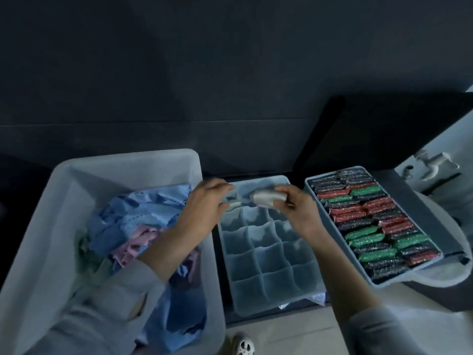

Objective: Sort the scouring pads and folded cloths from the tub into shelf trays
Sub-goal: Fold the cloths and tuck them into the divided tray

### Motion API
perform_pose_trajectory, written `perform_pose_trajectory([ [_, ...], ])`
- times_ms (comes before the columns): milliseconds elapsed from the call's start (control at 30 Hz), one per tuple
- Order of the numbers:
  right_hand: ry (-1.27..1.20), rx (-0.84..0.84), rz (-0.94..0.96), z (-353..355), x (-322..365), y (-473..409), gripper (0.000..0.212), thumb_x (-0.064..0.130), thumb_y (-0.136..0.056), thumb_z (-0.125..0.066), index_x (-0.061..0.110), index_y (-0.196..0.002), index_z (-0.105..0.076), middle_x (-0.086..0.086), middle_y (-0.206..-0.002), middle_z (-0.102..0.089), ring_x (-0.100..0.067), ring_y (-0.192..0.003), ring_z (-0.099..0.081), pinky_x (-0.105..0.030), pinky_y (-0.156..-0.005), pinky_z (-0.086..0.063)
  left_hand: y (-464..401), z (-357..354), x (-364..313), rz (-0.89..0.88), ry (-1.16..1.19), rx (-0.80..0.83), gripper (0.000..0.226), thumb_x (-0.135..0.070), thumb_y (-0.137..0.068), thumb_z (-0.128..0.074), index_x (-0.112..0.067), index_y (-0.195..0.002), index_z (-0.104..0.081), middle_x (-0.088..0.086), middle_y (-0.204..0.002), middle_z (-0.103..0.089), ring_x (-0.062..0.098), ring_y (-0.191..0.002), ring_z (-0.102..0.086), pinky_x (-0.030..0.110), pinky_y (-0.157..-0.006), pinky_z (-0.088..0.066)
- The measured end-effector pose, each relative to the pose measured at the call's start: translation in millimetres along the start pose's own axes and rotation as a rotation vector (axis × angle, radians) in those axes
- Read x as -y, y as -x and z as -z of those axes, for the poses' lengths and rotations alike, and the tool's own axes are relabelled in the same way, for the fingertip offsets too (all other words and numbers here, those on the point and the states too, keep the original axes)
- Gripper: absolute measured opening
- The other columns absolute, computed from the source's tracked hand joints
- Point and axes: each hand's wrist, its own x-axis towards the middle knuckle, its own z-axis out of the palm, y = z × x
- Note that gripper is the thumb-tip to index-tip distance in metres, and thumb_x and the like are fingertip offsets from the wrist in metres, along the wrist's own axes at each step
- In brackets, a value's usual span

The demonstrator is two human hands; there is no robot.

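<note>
A large pale tub (64,201) on the left holds a heap of blue, pink and green cloths (143,221). In the middle lies a blue divided tray (268,252) with mostly bare cells. My right hand (297,208) pinches a small rolled pale cloth (266,198) over the tray's far cells. My left hand (204,203) hovers at the tray's far left corner, its fingers curled near a pale green cloth (233,206) in a cell; whether it holds that cloth is unclear. A second tray (314,198) on the right is packed with red, green and black scouring pads (371,221).
A dark wall or shelf back rises behind the trays. A white tap (432,165) and a pale basin sit at the far right. A shoe (243,345) shows on the light floor at the bottom. My grey sleeves cross the tub and the floor.
</note>
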Motion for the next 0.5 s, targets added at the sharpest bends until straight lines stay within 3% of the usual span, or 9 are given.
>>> perform_pose_trajectory([
  [67, 0.098, -0.027, 0.057, -4, -5, -24, 0.025, 0.011, -0.083, -0.073, 0.028, -0.102, -0.068, 0.013, -0.084, -0.067, -0.011, -0.079, -0.065, -0.029, -0.074, -0.052, -14, -6, 6, -0.066, -0.124, 0.075, 0.034, -0.003, -0.074, -0.077, -0.007, -0.107, -0.073, 0.010, -0.109, -0.070, 0.034, -0.103, -0.061, 0.036, -0.093, -0.048],
  [167, 0.151, 0.032, 0.128, -21, -6, -45, 0.022, 0.011, -0.084, -0.072, 0.021, -0.103, -0.070, 0.011, -0.089, -0.067, -0.010, -0.082, -0.063, -0.021, -0.075, -0.048, -29, -15, 6, -0.078, -0.221, 0.235, 0.027, -0.017, -0.087, -0.067, -0.011, -0.113, -0.071, 0.002, -0.116, -0.067, 0.027, -0.115, -0.052, 0.031, -0.099, -0.039],
  [267, 0.097, 0.111, 0.153, -41, -15, -48, 0.028, 0.002, -0.082, -0.069, 0.027, -0.095, -0.069, 0.022, -0.086, -0.065, -0.001, -0.080, -0.060, -0.012, -0.075, -0.044, -39, -23, 6, -0.063, -0.445, 0.374, 0.026, -0.026, -0.092, -0.059, -0.021, -0.115, -0.069, -0.005, -0.119, -0.063, 0.022, -0.109, -0.055, 0.032, -0.091, -0.044],
  [333, 0.060, 0.100, 0.156, -47, -25, -47, 0.039, -0.005, -0.080, -0.067, 0.032, -0.092, -0.066, 0.023, -0.087, -0.066, -0.007, -0.080, -0.064, -0.018, -0.075, -0.050, -41, -27, 5, -0.075, -0.559, 0.407, 0.022, -0.021, -0.092, -0.057, -0.022, -0.112, -0.069, -0.003, -0.114, -0.063, 0.022, -0.103, -0.060, 0.032, -0.081, -0.047],
  [400, 0.115, 0.108, 0.173, -49, -27, -48, 0.036, -0.002, -0.079, -0.067, 0.029, -0.096, -0.067, 0.013, -0.093, -0.071, -0.014, -0.086, -0.067, -0.028, -0.078, -0.054, -41, -28, 3, -0.075, -0.609, 0.451, 0.024, -0.017, -0.093, -0.054, -0.021, -0.111, -0.068, 0.001, -0.112, -0.064, 0.025, -0.100, -0.062, 0.031, -0.073, -0.041],
  [500, 0.471, 0.107, 0.281, -50, -18, -56, 0.041, 0.014, -0.076, -0.070, 0.026, -0.115, -0.067, 0.001, -0.111, -0.071, -0.023, -0.106, -0.062, -0.039, -0.091, -0.050, -42, -27, 1, -0.091, -0.658, 0.483, 0.023, -0.016, -0.095, -0.051, -0.019, -0.111, -0.067, 0.005, -0.110, -0.064, 0.029, -0.099, -0.062, 0.032, -0.072, -0.037],
])
